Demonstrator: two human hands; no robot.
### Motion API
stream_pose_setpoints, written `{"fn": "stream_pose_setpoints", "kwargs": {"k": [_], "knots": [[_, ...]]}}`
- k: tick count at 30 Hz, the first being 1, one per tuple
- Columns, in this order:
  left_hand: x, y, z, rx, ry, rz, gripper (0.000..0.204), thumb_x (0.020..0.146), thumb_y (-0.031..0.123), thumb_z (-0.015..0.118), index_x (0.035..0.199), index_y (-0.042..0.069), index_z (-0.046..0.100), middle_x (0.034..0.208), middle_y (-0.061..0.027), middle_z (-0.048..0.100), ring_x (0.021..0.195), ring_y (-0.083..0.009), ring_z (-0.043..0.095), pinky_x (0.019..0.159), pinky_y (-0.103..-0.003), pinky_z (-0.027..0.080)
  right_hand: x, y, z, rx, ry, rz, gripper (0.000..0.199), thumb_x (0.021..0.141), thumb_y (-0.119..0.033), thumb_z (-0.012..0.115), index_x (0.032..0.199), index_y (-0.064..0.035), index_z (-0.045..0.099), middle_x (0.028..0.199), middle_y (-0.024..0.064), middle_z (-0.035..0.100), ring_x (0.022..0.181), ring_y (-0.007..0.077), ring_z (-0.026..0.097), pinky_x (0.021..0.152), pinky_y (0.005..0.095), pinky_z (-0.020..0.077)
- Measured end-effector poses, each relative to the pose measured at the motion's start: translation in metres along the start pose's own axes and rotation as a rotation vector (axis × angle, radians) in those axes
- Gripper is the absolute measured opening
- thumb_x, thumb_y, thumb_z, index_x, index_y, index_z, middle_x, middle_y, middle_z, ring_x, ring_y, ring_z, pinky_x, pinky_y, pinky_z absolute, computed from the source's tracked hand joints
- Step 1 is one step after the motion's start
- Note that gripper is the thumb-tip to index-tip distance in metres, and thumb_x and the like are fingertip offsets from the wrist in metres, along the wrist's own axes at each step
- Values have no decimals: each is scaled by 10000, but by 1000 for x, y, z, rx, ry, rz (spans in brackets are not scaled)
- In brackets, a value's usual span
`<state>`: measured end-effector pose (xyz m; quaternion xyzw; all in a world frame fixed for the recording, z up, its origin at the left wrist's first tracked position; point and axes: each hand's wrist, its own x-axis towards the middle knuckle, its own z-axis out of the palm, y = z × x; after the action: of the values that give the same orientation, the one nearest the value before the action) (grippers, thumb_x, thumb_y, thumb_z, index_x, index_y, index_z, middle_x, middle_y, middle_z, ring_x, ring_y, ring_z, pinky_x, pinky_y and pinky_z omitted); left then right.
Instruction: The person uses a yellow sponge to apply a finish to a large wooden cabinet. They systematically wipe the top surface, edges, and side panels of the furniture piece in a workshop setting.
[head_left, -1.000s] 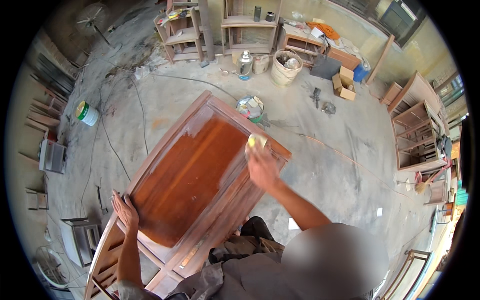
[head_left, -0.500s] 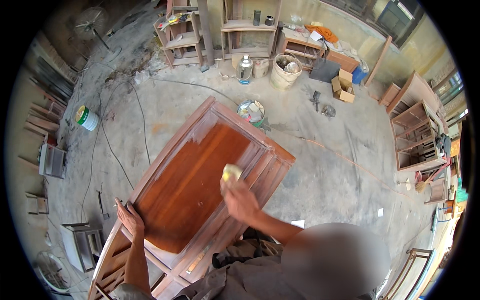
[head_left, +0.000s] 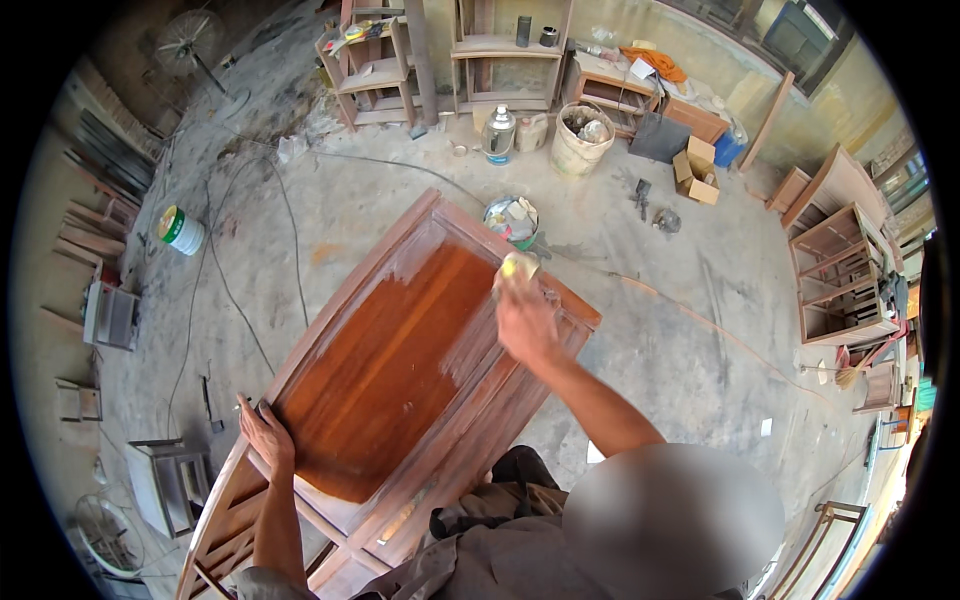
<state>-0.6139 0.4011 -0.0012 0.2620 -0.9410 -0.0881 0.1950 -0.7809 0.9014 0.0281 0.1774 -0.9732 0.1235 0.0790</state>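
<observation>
A large framed wooden panel (head_left: pixel 375 375) lies tilted before me, its middle glossy reddish brown, its frame dull and pale. Whitish smears show along the top and right edges of the brown part. My right hand (head_left: pixel 527 325) is closed on a pale yellow pad (head_left: pixel 517 268), over the frame near the panel's far right corner. At the panel's left edge, my left hand (head_left: pixel 266 440) grips the frame, thumb on the near side. A small white tip shows by its fingers; I cannot tell what it is. Slats (head_left: pixel 228 530) fill the panel's lower left section.
Behind the panel's far edge stands a tub (head_left: pixel 511 221) of mixed bits. Farther back are a metal can (head_left: pixel 498 135), a white bucket (head_left: pixel 581 142) and a cardboard box (head_left: pixel 695 172). Cables (head_left: pixel 213 270) cross the floor on the left. Wooden furniture frames (head_left: pixel 843 275) stand at right.
My right hand has moved with the pad up and to the right, from the brown panel's right side to the far corner of the frame. My left hand keeps its hold.
</observation>
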Motion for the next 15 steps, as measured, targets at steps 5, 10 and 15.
{"fn": "stream_pose_setpoints", "kwargs": {"k": [5,10,15], "knots": [[3,0,-2,1,5,16,622,1137,268,477,1683,28,299,1599,-269,498,1471,-439,433,1274,-499,276,-45,-77,6,130,53,-171,454,984,-122,552,1380,76,652,1462,327,616,1414,426,565,1194,496,452],[0,4,1,3,17,13,619,1135,260,483,1681,30,302,1578,-274,515,1460,-434,446,1270,-498,282,6,-26,-9,120,-159,17,501,976,-149,559,1389,129,620,1428,363,623,1387,418,599,1284,526,312],[1,-2,-4,14,13,5,617,1134,256,486,1677,26,306,1565,-270,529,1451,-434,454,1266,-498,287,-29,-74,22,118,89,-259,538,956,-177,612,1391,138,613,1354,415,638,1305,385,654,1236,507,393]]}}
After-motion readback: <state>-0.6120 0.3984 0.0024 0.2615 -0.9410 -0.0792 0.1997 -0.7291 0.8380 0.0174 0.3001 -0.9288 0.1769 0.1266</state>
